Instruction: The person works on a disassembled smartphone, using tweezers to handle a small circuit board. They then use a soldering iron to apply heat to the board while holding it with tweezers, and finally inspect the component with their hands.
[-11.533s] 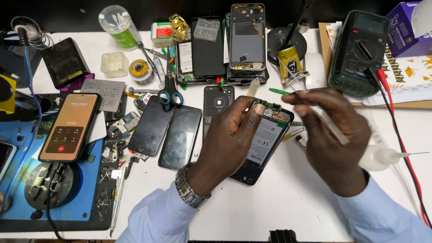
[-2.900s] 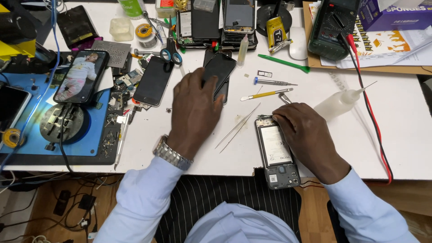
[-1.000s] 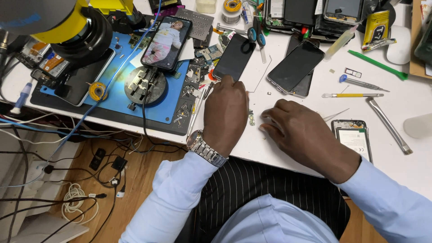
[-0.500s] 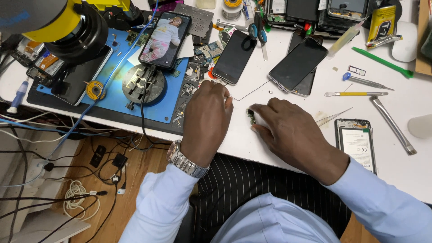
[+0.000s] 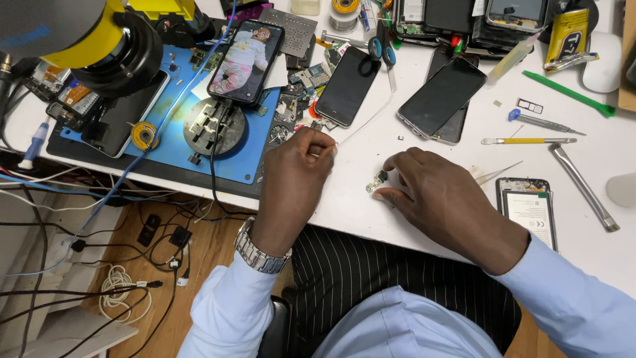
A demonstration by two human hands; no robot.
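Head view, looking down on white bench (image 5: 371, 205); small circuit board (image 5: 378, 181) lying flat on bench surface between both hands, just at fingertips of right hand (image 5: 440, 199).

Handling judgement for small circuit board: very light, thin and stiff, likely brittle at connector and solder points; prone to sliding on smooth bench under sideways push; best taken by bare edges only, pinched between thumb and forefinger or with tweezers (image 5: 497, 174), avoiding component faces and any ribbon tail.

Right hand: palm down, fingers curled and loosely closed over bench; fingertips touching small circuit board and pressing it to surface; nothing lifted; thumb position hidden beneath hand.

Left hand (image 5: 295, 176): closed into pinch, thumb against forefinger, knuckles up, wrist bearing metal watch (image 5: 260, 248); fine white wire or strip (image 5: 361, 126) running from pinch toward dark phone (image 5: 348, 86); whether actually gripped cannot be told for certain, though pinch sits right at its end.

Surroundings: blue work mat (image 5: 165, 132) with round clamp fixture (image 5: 215, 126) left of left hand; phone with lit screen (image 5: 246, 61) on mat; second dark phone (image 5: 442, 96) beyond right hand; opened phone body (image 5: 530, 211) right of right hand; yellow-handled tool (image 5: 527, 140) and green spudger (image 5: 568, 94) well apart at far right.
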